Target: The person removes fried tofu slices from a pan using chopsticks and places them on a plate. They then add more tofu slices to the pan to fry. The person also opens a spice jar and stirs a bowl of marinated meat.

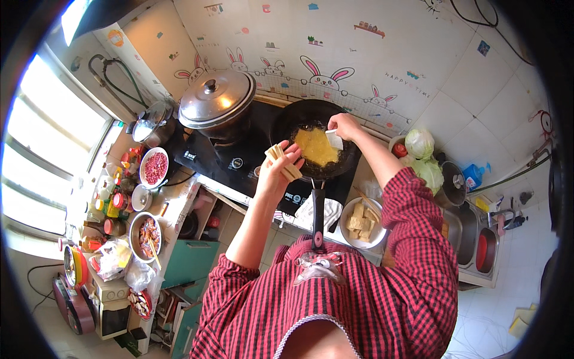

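Note:
In the head view my left hand [279, 168] holds several pale, flat strips of food [287, 167], which look like sliced tofu, beside the near left rim of a black wok [287, 117]. Yellow oil [315, 146] lies in the wok's middle. Over the wok's right side, my right hand [345, 127] grips a white flat piece [334, 139], its lower end at the oil; whether it is food or a tool I cannot tell. The wok's black handle [318, 215] points towards my body. A white bowl [348, 235] with pale browned blocks [361, 220] and chopsticks [368, 204] stands right of the handle.
A large lidded metal pot [217, 101] stands left of the wok on the black cooktop [233, 157]. Further left are a bowl of red beans or nuts [154, 166], a bowl of meat pieces [149, 235] and several jars. Cabbages [420, 144], a lidded pot [452, 181] and a sink [466, 233] are at right.

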{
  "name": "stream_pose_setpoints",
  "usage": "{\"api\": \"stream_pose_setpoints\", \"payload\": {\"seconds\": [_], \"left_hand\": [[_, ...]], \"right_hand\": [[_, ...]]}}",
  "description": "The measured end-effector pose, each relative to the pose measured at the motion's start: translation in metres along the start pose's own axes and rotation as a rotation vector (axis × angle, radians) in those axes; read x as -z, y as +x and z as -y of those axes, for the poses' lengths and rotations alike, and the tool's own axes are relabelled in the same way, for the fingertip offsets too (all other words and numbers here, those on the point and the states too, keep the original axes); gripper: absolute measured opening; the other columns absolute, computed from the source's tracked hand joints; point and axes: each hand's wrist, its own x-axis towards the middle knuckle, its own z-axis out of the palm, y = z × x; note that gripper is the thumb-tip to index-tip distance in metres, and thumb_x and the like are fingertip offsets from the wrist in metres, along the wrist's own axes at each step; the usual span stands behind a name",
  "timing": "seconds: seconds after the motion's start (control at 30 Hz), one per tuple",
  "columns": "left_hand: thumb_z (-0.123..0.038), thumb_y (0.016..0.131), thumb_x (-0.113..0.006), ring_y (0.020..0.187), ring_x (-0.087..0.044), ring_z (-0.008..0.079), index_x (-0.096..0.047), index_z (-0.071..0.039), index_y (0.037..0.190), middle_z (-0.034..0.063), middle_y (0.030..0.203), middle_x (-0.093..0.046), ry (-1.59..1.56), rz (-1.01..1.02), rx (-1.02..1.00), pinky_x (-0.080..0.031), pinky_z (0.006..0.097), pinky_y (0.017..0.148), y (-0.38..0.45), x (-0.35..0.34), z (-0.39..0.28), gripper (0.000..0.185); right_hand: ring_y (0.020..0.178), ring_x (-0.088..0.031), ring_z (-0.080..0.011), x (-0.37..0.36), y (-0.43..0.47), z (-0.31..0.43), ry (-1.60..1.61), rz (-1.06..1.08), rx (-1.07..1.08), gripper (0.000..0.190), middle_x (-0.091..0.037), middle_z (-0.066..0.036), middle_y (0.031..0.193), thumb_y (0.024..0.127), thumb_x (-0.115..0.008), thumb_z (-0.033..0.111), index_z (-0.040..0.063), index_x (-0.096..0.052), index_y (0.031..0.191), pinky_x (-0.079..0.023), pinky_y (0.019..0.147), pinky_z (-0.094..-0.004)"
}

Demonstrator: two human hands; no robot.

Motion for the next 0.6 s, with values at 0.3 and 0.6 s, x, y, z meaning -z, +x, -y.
{"api": "stream_pose_setpoints", "payload": {"seconds": [0.3,0.6], "left_hand": [[-0.010,0.088,-0.068,0.124,-0.054,0.0303,-0.039,-0.001,0.139,0.0190,0.134,-0.052,-0.050,0.012,0.060,-0.044,0.0476,0.107,-0.002,0.008,0.004,0.060],[-0.013,0.087,-0.071,0.110,-0.060,0.0190,-0.051,-0.006,0.128,0.0060,0.121,-0.059,-0.014,0.251,0.065,-0.050,0.0409,0.099,0.018,-0.019,0.019,0.046]], "right_hand": [[0.087,-0.068,-0.0288,0.023,-0.003,0.055,0.010,-0.311,0.309,0.015,-0.071,-0.011,0.094,0.082,-0.066,0.006,0.006,-0.069,0.096,-0.053,0.076,-0.0388],[0.091,-0.065,-0.0121,0.041,-0.078,0.109,0.848,0.339,0.350,0.030,-0.071,-0.007,0.098,0.085,-0.076,0.017,-0.001,-0.068,0.107,-0.053,0.083,-0.0279]]}}
